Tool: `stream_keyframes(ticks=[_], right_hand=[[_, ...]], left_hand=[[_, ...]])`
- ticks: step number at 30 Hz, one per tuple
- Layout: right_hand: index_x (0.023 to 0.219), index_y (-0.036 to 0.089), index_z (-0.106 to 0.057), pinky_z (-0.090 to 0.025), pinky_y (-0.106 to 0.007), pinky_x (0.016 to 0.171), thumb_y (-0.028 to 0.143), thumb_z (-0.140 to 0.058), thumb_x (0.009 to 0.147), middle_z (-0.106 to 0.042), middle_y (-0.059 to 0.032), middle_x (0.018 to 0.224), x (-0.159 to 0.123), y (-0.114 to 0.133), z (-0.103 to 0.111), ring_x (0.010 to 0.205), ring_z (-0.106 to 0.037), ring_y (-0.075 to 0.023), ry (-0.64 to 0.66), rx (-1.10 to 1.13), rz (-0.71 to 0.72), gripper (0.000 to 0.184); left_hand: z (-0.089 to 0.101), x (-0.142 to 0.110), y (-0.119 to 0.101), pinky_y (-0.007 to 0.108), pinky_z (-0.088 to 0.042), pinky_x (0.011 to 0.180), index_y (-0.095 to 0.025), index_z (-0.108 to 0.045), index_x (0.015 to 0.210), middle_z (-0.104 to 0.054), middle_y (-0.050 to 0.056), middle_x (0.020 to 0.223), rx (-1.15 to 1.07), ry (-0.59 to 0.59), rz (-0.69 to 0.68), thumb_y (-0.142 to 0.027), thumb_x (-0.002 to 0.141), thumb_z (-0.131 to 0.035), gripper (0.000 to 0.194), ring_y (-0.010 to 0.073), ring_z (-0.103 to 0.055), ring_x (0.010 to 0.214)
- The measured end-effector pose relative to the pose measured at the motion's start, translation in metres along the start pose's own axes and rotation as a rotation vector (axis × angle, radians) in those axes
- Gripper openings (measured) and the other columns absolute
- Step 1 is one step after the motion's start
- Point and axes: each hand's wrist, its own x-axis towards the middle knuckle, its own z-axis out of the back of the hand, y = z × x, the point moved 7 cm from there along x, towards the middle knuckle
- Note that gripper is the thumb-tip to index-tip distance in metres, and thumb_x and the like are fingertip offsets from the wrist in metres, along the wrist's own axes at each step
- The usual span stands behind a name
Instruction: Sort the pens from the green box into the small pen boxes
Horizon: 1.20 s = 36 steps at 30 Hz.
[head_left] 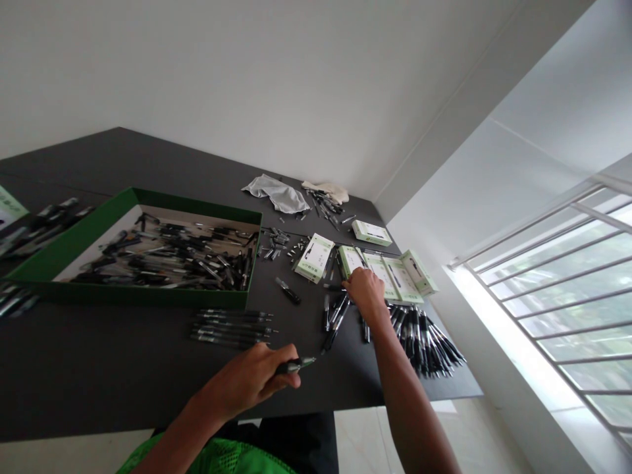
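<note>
My left hand (264,374) is closed around a pen (296,364) with a dark grip, its pointed tip facing right. Beyond it, a row of pens without caps (232,327) lies side by side on the dark table. My right hand (366,290) reaches forward to the near edge of the green and white pen boxes (392,273). Its fingers are bent together and point down and left, where a small dark piece shows at the fingertips; what they grip is partly hidden. Loose pens (337,319) lie just below that hand, and a fan of capped pens (427,342) spreads to its right.
A green tray (148,295) full of jumbled pens stands at the left. Small clear and dark parts (274,243) lie beside it. Two cloths (276,192) (326,191) rest near the wall. Another box (371,232) sits at the back right; a barred window (567,296) is beyond.
</note>
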Motion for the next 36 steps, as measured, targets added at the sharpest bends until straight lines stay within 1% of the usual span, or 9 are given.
stream_keyframes(ticks=[4,9,14,19,25,30,36], right_hand=[[0.114,0.012,-0.075,-0.053,-0.036,0.089,0.030,-0.065,0.095,-0.075,-0.0211,0.114,0.0017,-0.0004,-0.0019,0.112,-0.073,-0.0313,-0.002,-0.004,-0.006,0.028],[0.116,0.011,-0.074,-0.053,-0.037,0.089,0.032,-0.066,0.095,-0.075,-0.0214,0.115,0.0031,0.0000,-0.0029,0.113,-0.072,-0.0318,-0.005,-0.007,-0.013,0.030],[0.115,0.011,-0.074,-0.053,-0.037,0.089,0.031,-0.065,0.096,-0.075,-0.0211,0.117,0.0026,0.0023,0.0002,0.113,-0.072,-0.0320,-0.017,-0.002,-0.011,0.029],[0.114,0.011,-0.075,-0.054,-0.037,0.089,0.030,-0.066,0.095,-0.075,-0.0205,0.115,0.0032,0.0059,0.0028,0.113,-0.072,-0.0325,-0.022,0.006,-0.011,0.028],[0.111,0.011,-0.076,-0.054,-0.036,0.087,0.027,-0.064,0.095,-0.076,-0.0204,0.112,0.0082,0.0086,0.0031,0.111,-0.073,-0.0328,-0.032,0.014,-0.019,0.025],[0.112,0.010,-0.076,-0.054,-0.036,0.088,0.028,-0.060,0.097,-0.075,-0.0220,0.115,0.0102,0.0095,0.0032,0.112,-0.073,-0.0323,-0.045,0.019,-0.029,0.028],[0.113,0.011,-0.076,-0.053,-0.038,0.089,0.040,-0.059,0.100,-0.076,-0.0219,0.113,0.0076,0.0043,0.0017,0.111,-0.073,-0.0332,-0.038,0.027,-0.047,0.037]], left_hand=[[-0.0005,-0.0002,0.0007,0.023,-0.050,0.071,-0.023,-0.066,0.103,-0.073,0.004,0.083,-0.008,-0.001,0.012,-0.073,0.103,-0.026,0.064,0.0195,-0.068,0.077],[-0.0010,-0.0006,0.0012,0.022,-0.050,0.072,-0.023,-0.066,0.103,-0.074,0.002,0.082,-0.019,-0.008,0.001,-0.070,0.104,-0.029,0.059,0.0183,-0.068,0.077],[0.0006,-0.0005,-0.0010,0.023,-0.050,0.071,-0.023,-0.066,0.100,-0.073,0.003,0.081,-0.019,-0.007,-0.002,-0.072,0.103,-0.026,0.064,0.0192,-0.068,0.076],[0.0014,-0.0006,-0.0009,0.024,-0.050,0.071,-0.023,-0.067,0.103,-0.073,0.004,0.082,-0.011,-0.004,0.012,-0.074,0.102,-0.021,0.069,0.0198,-0.068,0.077],[0.0003,0.0000,0.0001,0.024,-0.051,0.073,-0.023,-0.066,0.102,-0.073,0.004,0.084,-0.005,0.019,0.021,-0.072,0.103,-0.024,0.065,0.0195,-0.069,0.079],[-0.0018,0.0002,0.0010,0.027,-0.053,0.076,-0.022,-0.066,0.104,-0.074,0.007,0.087,0.012,0.050,0.039,-0.076,0.100,-0.017,0.074,0.0220,-0.070,0.082],[-0.0002,0.0008,-0.0004,0.027,-0.052,0.074,-0.022,-0.066,0.102,-0.074,0.007,0.085,0.006,0.051,0.046,-0.081,0.095,-0.007,0.084,0.0221,-0.070,0.080]])
